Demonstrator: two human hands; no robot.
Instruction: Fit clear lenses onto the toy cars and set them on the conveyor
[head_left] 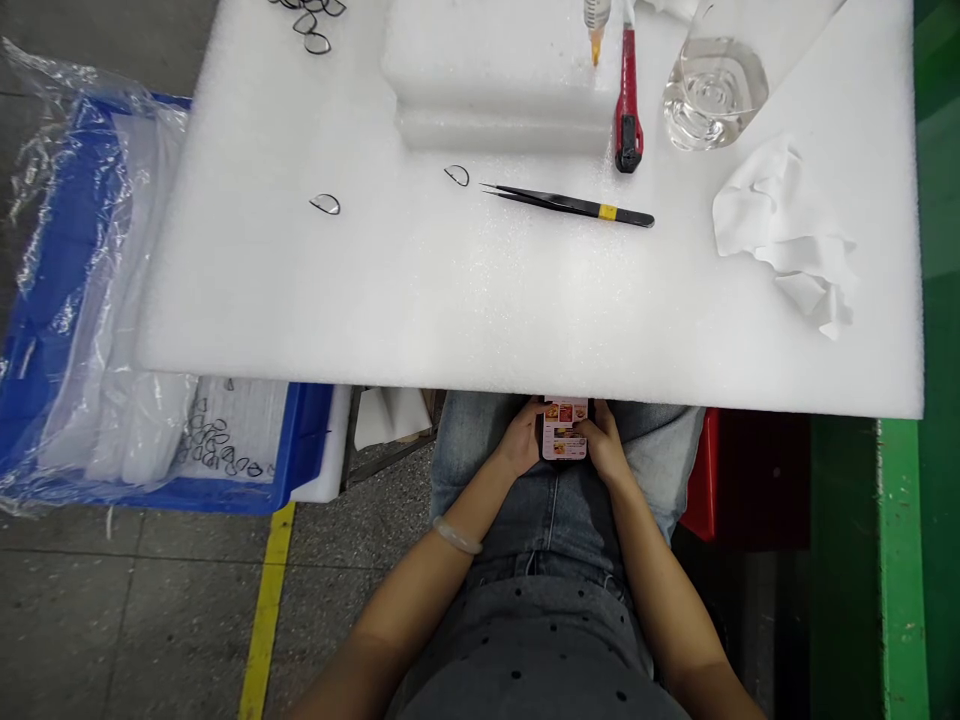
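My left hand [523,436] and my right hand [604,446] both hold a smartphone [564,445] in my lap, just under the front edge of the white foam board [450,330]. Its screen is lit with small pictures, and my right thumb lies over it. The phone's upper end is hidden by the board. On the board lie black tweezers [562,203] with a yellow band, their tips pointing at a small dark-rimmed, half-moon-shaped piece [457,176]. A similar piece [325,204] rests farther left.
A red utility knife [628,110], a syringe tip [596,45], a glass with clear liquid [716,95] and crumpled white tissue [784,225] are on the board's right side. More rimmed pieces [311,25] lie at top left. A blue bin [307,450] with plastic film stands left.
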